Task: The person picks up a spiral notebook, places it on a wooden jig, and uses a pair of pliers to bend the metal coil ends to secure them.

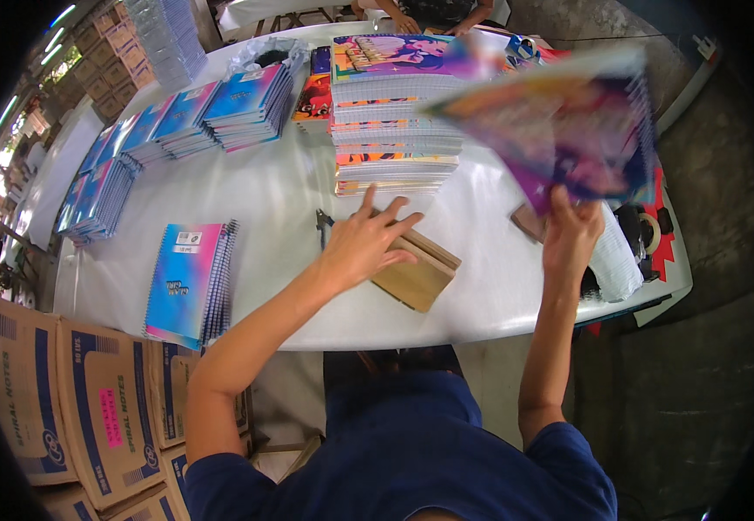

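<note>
My right hand (571, 227) is raised and closed on the lower edge of a colourful spiral notebook (559, 130), which is tilted and smeared by motion. My left hand (372, 233) has its fingers spread over the far left part of a brown block (418, 273), which looks like stacked board strips. Beside the left fingers lies a dark tool, perhaps pliers (322, 223). Beyond that hand stands a tall stack of spiral notebooks (397, 122) with bright illustrated covers. Near the table's front left lies a short pile of blue and pink spiral notebooks (187, 282).
Several stacks of blue and pink notebooks (246, 104) line the table's left side. A white wrapped roll (613, 265) and a tape roll (648, 234) sit at the right. Cartons (103, 408) stand lower left. Another person's hands (407, 23) show at the far edge.
</note>
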A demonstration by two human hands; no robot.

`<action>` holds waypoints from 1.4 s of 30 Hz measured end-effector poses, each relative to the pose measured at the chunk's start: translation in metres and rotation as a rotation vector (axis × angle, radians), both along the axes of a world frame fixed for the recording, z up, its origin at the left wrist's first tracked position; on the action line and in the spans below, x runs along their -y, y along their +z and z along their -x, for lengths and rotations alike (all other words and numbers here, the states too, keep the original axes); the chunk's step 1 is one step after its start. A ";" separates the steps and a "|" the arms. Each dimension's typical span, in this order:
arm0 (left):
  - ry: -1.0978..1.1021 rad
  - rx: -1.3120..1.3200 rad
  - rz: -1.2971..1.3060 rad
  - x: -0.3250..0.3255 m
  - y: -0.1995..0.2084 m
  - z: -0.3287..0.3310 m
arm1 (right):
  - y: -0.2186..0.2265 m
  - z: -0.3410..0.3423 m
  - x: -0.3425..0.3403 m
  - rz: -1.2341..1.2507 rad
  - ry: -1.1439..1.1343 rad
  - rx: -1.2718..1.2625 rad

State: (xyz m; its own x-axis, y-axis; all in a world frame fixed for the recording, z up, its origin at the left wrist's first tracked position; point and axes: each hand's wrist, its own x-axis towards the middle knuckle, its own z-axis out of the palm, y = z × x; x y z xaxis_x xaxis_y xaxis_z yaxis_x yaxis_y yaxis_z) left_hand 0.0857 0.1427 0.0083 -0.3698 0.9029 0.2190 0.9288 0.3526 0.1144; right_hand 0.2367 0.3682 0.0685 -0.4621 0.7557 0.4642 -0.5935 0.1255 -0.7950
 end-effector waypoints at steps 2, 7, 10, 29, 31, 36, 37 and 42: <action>0.151 -0.026 0.028 0.009 -0.009 -0.012 | -0.034 -0.014 0.016 -0.029 -0.031 0.000; 0.226 0.261 -0.159 0.038 0.008 -0.010 | -0.126 -0.036 0.026 0.131 0.020 0.077; 0.115 0.519 -0.630 0.030 0.018 -0.004 | -0.149 -0.027 0.006 -0.087 -0.001 0.340; -0.166 0.947 -0.706 0.017 0.034 0.030 | -0.114 0.005 0.017 0.076 0.286 0.231; -0.137 1.011 -0.640 0.019 0.032 0.032 | -0.130 -0.005 0.015 -0.001 0.250 0.351; -0.141 1.063 -0.751 0.029 -0.021 0.036 | -0.152 -0.006 0.032 -0.098 0.447 0.438; -0.098 1.127 -0.760 0.031 -0.035 0.032 | -0.150 -0.002 0.034 -0.135 0.443 0.411; 0.039 1.222 -1.028 0.041 -0.065 0.000 | -0.139 0.022 0.058 -0.199 0.457 0.532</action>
State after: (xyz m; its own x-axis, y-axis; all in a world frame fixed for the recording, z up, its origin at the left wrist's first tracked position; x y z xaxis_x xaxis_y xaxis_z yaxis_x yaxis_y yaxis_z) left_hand 0.0854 0.1020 -0.0563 -0.7896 0.5513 0.2694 0.0977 -0.3205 0.9422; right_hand 0.2144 0.3105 -0.0708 -0.9127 0.3577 0.1977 -0.1609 0.1301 -0.9783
